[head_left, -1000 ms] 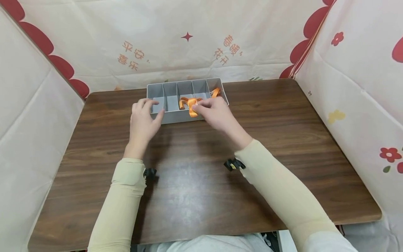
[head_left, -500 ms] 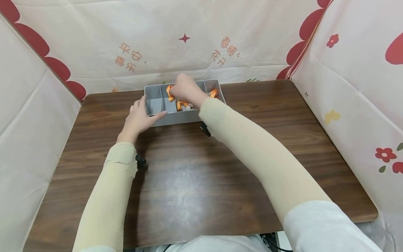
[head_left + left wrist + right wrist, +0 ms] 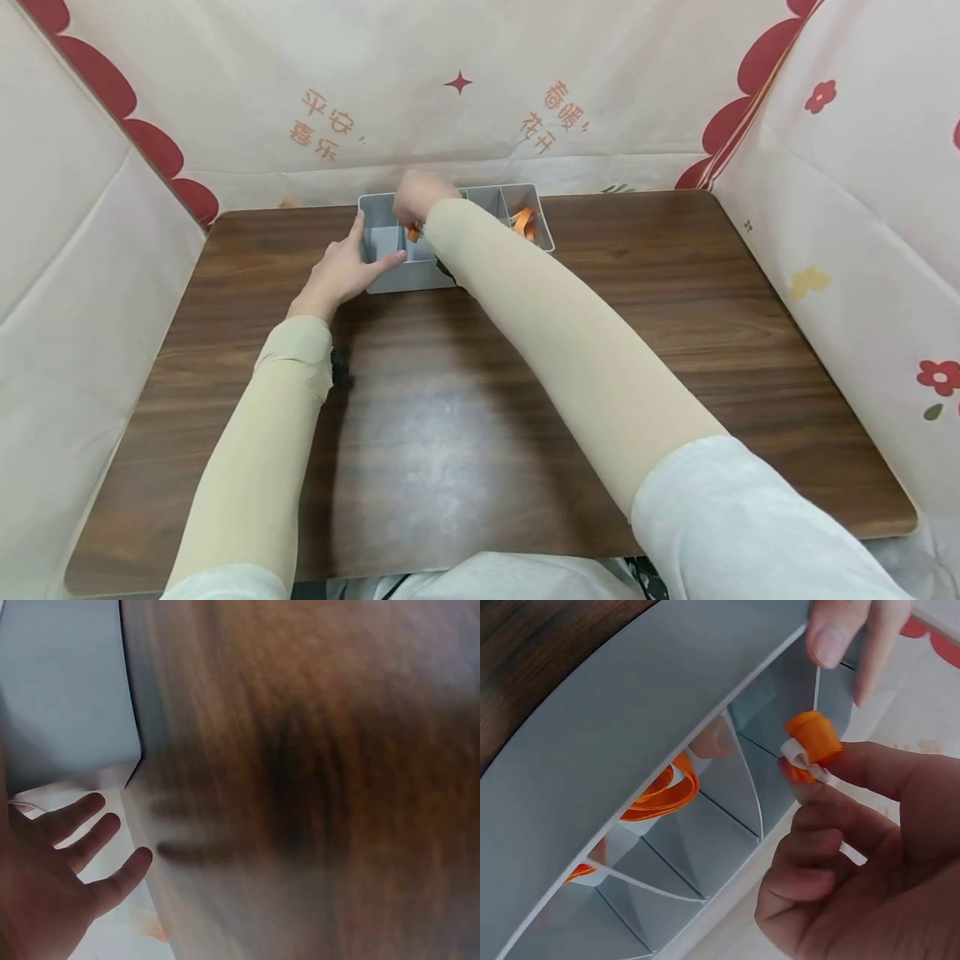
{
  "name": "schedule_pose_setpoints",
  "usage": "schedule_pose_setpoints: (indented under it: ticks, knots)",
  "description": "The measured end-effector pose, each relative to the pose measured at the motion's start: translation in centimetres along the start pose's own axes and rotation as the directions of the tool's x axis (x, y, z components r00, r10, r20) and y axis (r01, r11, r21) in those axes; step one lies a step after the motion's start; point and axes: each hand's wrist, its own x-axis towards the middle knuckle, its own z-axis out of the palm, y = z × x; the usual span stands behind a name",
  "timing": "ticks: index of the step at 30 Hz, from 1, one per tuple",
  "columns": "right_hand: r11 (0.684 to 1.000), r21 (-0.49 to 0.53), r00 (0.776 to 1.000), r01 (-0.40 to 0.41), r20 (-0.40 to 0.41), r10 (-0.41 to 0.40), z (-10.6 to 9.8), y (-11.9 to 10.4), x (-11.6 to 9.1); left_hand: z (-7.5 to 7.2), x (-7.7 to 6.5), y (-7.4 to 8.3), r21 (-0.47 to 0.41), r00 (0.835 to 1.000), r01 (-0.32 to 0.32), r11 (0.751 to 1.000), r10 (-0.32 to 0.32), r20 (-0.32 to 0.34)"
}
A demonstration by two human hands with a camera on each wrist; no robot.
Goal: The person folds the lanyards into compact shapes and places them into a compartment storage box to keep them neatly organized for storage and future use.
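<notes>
A grey divided box (image 3: 408, 277) stands at the far side of the table. My right hand (image 3: 423, 190) is over its left half and pinches a small orange ribbon bow (image 3: 819, 736) with a white strip between thumb and fingertips. The bow hangs over the second compartment from the left. At the box's left end is my left hand (image 3: 341, 271), thumb along the front rim and the other fingers stretched past the end. More orange ribbon (image 3: 667, 796) lies in a middle compartment, hidden by my right arm in the head view. Another orange ribbon (image 3: 523, 223) is in the rightmost compartment.
The brown wooden table (image 3: 675, 333) reaches from my body to the back. Printed white cloth (image 3: 450, 125) hangs close behind the box and along both sides. Thin upright dividers (image 3: 744, 776) separate the compartments.
My right hand has carried the ribbon bow from the box's front middle leftward, to over the second compartment. My left hand has come onto the box's left end.
</notes>
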Motion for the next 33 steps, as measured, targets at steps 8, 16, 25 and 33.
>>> schedule_pose_setpoints:
  ticks: [8,16,25,33]
  knots:
    - [0.991,-0.132,1.000,0.010,0.010,-0.009,0.6,-0.8,2.5,0.2,0.1,-0.5,-0.044,1.000,-0.003,0.999,0.002,-0.025]
    - [0.984,-0.176,0.999,-0.032,0.020,0.036,0.2,-1.8,2.3,0.4,0.3,-0.2,-0.075,1.000,-0.002,0.997,0.001,-0.005]
    - [0.975,-0.223,0.999,-0.013,0.037,0.022,1.2,-1.6,3.0,0.0,-0.1,-0.1,-0.110,1.000,0.012,0.994,-0.012,0.003]
    - [0.948,-0.317,0.999,-0.018,0.022,0.026,2.1,-0.1,4.3,0.4,0.2,-0.2,-0.118,1.000,0.005,0.993,-0.005,-0.001]
